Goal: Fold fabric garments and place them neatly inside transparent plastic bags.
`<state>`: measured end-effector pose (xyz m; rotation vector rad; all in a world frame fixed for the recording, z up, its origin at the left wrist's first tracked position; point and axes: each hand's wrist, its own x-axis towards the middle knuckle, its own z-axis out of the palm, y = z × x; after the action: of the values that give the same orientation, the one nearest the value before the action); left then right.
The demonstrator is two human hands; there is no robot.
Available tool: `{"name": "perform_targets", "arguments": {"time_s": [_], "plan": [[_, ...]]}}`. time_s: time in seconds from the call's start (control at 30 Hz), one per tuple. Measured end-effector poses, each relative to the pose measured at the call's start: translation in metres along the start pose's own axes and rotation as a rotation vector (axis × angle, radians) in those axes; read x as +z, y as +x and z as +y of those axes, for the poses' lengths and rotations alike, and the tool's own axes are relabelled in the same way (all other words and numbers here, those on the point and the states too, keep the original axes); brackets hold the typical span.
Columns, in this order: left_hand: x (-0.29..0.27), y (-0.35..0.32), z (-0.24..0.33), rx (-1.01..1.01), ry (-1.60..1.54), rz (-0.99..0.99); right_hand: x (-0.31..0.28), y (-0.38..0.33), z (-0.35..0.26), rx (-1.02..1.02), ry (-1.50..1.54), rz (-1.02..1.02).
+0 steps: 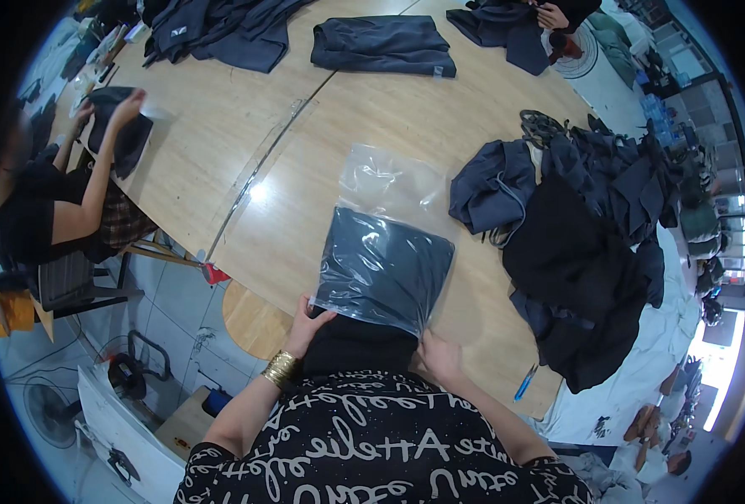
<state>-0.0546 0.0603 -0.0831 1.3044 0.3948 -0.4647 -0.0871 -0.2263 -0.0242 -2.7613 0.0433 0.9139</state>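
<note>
A transparent plastic bag (389,175) lies on the table in front of me, its far end flat and unfilled. Inside its nearer part is a folded dark garment (385,260), and black cloth (360,340) shows at the bag's near edge, close to my body. My left hand (307,328), below a gold bracelet, pinches the bag's near left corner between thumb and fingers. At the near right corner my right hand (439,354) has its fingers closed on the bag's edge. Parts of its fingers are hidden.
Dark garments (582,244) are heaped to the right, with a blue snips-like tool (524,383) near the edge. A folded dark garment (382,46) and another pile (225,32) lie far off. A co-worker (61,193) handles dark cloth at left; another's hands (550,17) show at far right.
</note>
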Motion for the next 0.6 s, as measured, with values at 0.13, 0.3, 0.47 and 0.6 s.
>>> {"name": "perform_targets", "arguments": {"time_s": [0.13,0.3,0.47,0.6], "plan": [[-0.010,0.001,0.035,-0.071,0.326,-0.158,-0.011,0.004,0.019,-0.022,0.283,-0.028],[0.008,-0.014,0.054,-0.079,0.327,-0.260,0.020,0.033,-0.010,-0.167,1.091,0.286],[0.029,-0.005,0.016,0.139,0.115,0.073,0.043,0.043,-0.041,-0.067,0.872,0.648],[0.044,0.040,0.066,0.238,-0.082,0.162,-0.018,0.083,-0.056,0.120,1.189,0.778]]}}
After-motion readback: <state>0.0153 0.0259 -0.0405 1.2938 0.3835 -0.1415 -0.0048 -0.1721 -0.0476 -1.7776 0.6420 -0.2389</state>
